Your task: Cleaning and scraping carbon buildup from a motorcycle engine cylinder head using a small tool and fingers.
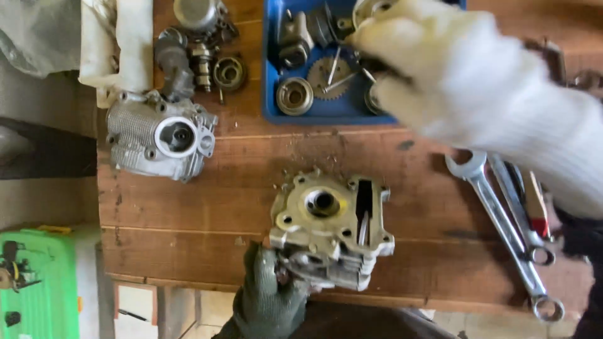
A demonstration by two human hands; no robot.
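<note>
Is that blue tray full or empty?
Partly full: the blue tray holds a toothed gear, round metal parts and pins; the white-gloved right hand reaches in.

Cast-metal engine part [330, 229], dull grey; rough worn wood bench [201, 207]; glossy blue plastic tray [271, 75]; shiny steel wrenches [502, 226].

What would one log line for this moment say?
left hand: grips engine block | right hand: reaching into blue tray | wrenches: lying on bench
</note>
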